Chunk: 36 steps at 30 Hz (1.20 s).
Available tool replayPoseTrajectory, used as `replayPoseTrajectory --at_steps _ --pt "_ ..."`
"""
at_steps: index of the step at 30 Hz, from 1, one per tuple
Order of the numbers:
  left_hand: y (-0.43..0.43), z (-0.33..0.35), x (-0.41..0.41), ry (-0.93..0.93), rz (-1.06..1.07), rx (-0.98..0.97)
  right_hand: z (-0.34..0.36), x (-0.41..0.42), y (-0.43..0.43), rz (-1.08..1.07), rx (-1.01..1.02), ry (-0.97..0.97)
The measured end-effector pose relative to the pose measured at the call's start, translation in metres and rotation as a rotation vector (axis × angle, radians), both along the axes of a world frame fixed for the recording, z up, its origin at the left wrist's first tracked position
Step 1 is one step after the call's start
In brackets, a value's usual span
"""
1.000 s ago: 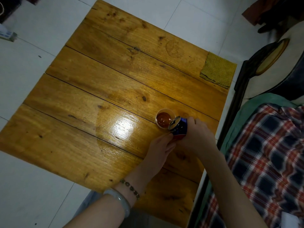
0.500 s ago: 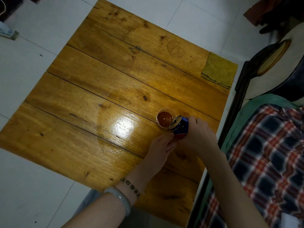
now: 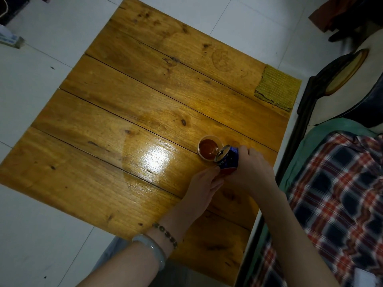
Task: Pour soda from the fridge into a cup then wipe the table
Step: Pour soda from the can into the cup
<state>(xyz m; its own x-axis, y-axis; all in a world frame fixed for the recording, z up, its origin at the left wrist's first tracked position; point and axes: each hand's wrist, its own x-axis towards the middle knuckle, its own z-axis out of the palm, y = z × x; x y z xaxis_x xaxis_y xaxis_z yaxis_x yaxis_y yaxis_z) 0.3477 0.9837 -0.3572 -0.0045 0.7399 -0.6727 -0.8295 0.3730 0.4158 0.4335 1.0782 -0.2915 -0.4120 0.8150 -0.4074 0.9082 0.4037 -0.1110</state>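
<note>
The wooden table (image 3: 145, 100) was made of wide planks, varnished in a yellow-brown colour, with dark knots and thin gaps between the boards. A bright patch of lamp light shone on the plank near the middle. The table stood on a floor of pale tiles (image 3: 51, 204). A yellow-green cloth (image 3: 276, 88) lay flat on the far right corner of the table, well apart from the hands. To the right of the table there was dark furniture (image 3: 310, 96) and a red, white and blue checked fabric (image 3: 342, 193).

The cup (image 3: 209, 149) stood upright near the right edge of the table, with brown soda in it. The soda can (image 3: 228, 160) was tilted, its open top over the rim of the cup. The right hand (image 3: 252, 170) was wrapped around the can and covered most of its body. The left hand (image 3: 204, 187), with a pale bangle (image 3: 151, 248) and a bead bracelet (image 3: 165, 235) on the wrist, touched the lower end of the can with its fingertips. Its fingers looked rather straight, but I could not tell if they gripped the can or only supported it. The stream of soda was too small to make out. A small box (image 3: 10, 39) at the left edge was cut off.
</note>
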Motion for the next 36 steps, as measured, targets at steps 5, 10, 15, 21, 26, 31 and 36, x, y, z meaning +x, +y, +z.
replayPoseTrajectory --at_steps 5,10,15,21,26,31,36 --pt "0.0 -0.0007 -0.0001 -0.004 0.0 0.004 0.0006 0.0 -0.0002 0.003 0.0 -0.007" --pt "0.0022 0.0007 -0.0003 -0.005 0.0 -0.012 0.0006 -0.0016 0.001 -0.003 -0.013 -0.013" --pt "0.0039 -0.0007 -0.001 -0.006 0.001 -0.026 0.0013 -0.003 0.0025 0.002 -0.006 -0.021" --pt "0.0032 -0.0017 -0.0018 -0.008 -0.002 -0.006 0.0004 -0.0045 0.0039 0.008 -0.009 -0.032" --pt "0.0034 -0.0013 -0.0022 -0.004 -0.006 0.003 0.0007 -0.0062 0.0053 0.002 -0.025 -0.042" --pt "0.0031 -0.0027 -0.0025 0.012 -0.006 -0.001 0.0 -0.0071 0.0055 0.004 -0.021 -0.046" --pt "0.0037 -0.0013 -0.002 0.013 -0.007 -0.017 -0.0011 -0.0068 0.0057 0.011 -0.018 -0.053"
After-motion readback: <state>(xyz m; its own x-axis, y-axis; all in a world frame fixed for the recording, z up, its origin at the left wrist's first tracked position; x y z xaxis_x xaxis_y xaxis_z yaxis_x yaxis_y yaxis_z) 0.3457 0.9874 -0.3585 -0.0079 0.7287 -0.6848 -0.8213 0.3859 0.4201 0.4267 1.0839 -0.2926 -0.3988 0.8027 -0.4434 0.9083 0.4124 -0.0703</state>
